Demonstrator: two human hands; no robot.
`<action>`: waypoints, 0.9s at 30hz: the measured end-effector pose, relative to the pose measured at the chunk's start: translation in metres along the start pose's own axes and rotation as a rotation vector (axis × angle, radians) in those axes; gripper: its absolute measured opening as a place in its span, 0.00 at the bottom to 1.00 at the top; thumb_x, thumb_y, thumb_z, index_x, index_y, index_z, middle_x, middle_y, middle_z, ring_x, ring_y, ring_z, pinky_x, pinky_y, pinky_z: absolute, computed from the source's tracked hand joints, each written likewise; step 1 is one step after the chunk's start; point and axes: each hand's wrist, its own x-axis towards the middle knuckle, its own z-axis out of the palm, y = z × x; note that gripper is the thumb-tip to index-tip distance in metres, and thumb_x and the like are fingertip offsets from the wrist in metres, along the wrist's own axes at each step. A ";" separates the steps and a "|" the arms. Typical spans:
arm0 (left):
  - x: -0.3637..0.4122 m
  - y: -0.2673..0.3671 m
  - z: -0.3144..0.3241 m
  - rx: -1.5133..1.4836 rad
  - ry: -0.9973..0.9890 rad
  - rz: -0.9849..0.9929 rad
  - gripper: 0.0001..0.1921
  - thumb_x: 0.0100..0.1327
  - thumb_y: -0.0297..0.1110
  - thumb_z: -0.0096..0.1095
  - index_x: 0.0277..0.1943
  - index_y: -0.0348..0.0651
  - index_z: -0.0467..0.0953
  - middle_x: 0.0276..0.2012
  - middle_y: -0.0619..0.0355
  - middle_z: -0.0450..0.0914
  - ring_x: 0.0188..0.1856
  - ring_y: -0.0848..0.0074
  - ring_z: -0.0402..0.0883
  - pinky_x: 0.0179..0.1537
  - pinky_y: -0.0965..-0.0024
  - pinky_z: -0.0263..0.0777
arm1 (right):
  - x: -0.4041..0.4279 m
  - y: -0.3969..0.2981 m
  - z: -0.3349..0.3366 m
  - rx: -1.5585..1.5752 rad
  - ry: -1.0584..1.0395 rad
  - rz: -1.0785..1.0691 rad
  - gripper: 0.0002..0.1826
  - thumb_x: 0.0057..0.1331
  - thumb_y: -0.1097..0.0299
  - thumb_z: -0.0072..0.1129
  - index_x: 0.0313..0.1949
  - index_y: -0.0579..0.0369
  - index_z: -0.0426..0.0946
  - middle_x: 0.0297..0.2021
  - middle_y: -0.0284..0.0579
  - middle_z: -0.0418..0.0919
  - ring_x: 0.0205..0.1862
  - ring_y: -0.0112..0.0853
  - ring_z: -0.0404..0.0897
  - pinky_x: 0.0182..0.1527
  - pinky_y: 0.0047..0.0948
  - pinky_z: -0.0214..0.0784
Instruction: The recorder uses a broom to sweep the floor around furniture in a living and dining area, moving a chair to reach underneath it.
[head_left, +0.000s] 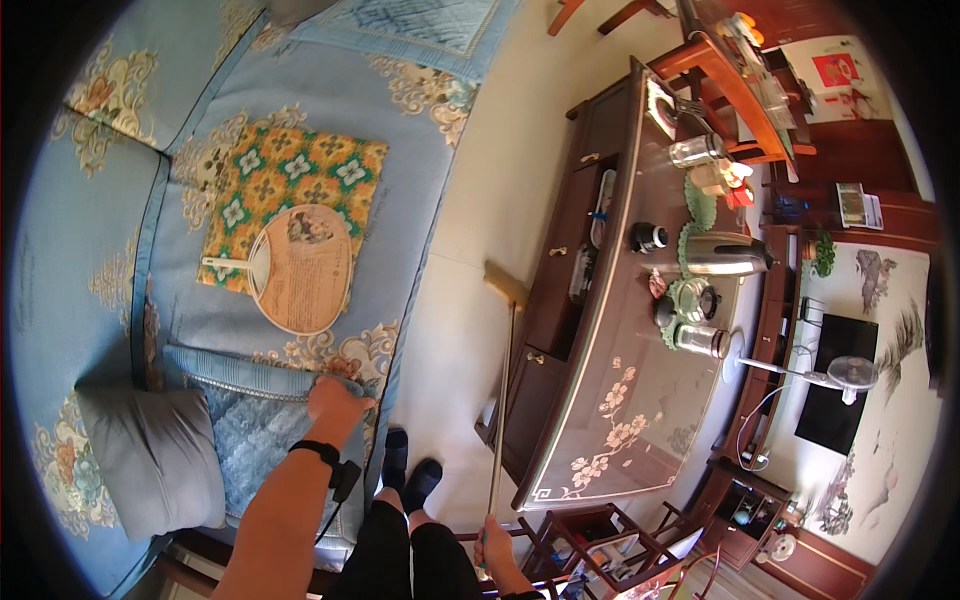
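My left hand is closed on the edge of a blue quilted seat pad, and that edge is lifted and curled. The pad lies on a sofa with a blue floral cover. My right hand grips the handle of a broom. Its tan head rests on the floor, close against the coffee table's base. On the sofa, a paddle-shaped hand fan bearing print lies over a green and yellow patterned cloth.
A dark wooden coffee table stands on the right, with a steel kettle, glass jars and a black-lidded container on it. A grey cushion is at left. Beyond are a standing fan and a wooden rack.
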 end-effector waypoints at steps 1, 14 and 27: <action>0.002 -0.002 -0.002 0.046 -0.025 0.049 0.45 0.43 0.64 0.84 0.51 0.30 0.79 0.57 0.43 0.79 0.58 0.58 0.83 0.53 0.60 0.81 | -0.002 -0.002 -0.005 -0.005 -0.006 0.057 0.31 0.75 0.36 0.47 0.24 0.49 0.65 0.10 0.39 0.60 0.08 0.34 0.61 0.13 0.36 0.53; 0.063 0.097 -0.127 0.049 0.084 0.140 0.46 0.44 0.65 0.83 0.52 0.29 0.77 0.51 0.42 0.82 0.55 0.51 0.83 0.53 0.57 0.79 | 0.083 -0.144 -0.022 -0.127 -0.020 -0.105 0.33 0.74 0.34 0.47 0.22 0.50 0.63 0.10 0.39 0.58 0.08 0.34 0.60 0.12 0.37 0.54; 0.090 0.113 -0.100 0.108 0.163 -0.046 0.51 0.38 0.64 0.87 0.56 0.34 0.70 0.52 0.46 0.81 0.54 0.58 0.84 0.53 0.60 0.80 | 0.104 -0.447 0.003 -0.311 0.078 -0.134 0.33 0.73 0.32 0.44 0.22 0.47 0.61 0.12 0.38 0.59 0.11 0.33 0.60 0.18 0.40 0.52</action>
